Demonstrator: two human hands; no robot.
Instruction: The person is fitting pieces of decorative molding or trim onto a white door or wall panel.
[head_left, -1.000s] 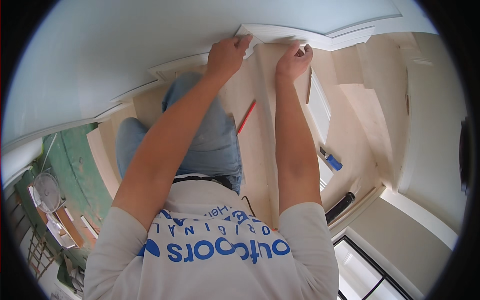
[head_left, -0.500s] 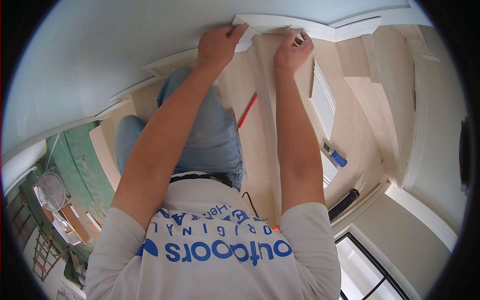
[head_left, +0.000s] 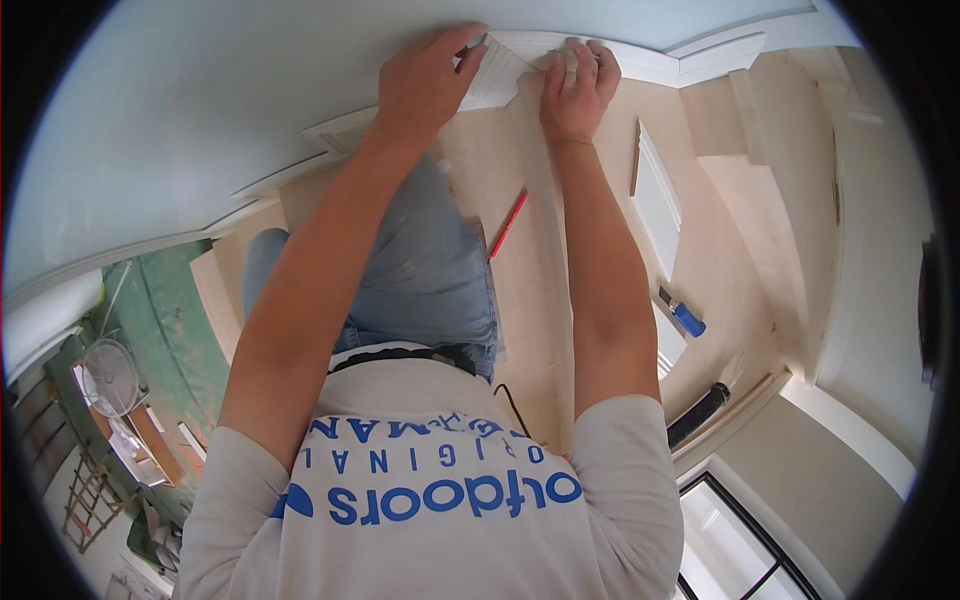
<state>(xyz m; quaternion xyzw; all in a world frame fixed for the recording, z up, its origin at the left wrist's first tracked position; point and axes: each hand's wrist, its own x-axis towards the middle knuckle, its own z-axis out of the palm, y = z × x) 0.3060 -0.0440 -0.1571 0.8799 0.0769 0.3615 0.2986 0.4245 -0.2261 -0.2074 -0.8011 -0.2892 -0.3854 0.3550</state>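
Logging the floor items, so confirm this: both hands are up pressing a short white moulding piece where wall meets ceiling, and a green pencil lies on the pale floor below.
Not quite. The pencil is red, not green, as the head view shows. The rest stands: the left hand and right hand both press the short white moulding piece up at the wall's top edge, and the pencil lies on the pale floor below.

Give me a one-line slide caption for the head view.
Both hands, left hand and right hand, press a white moulding piece against the wall base.
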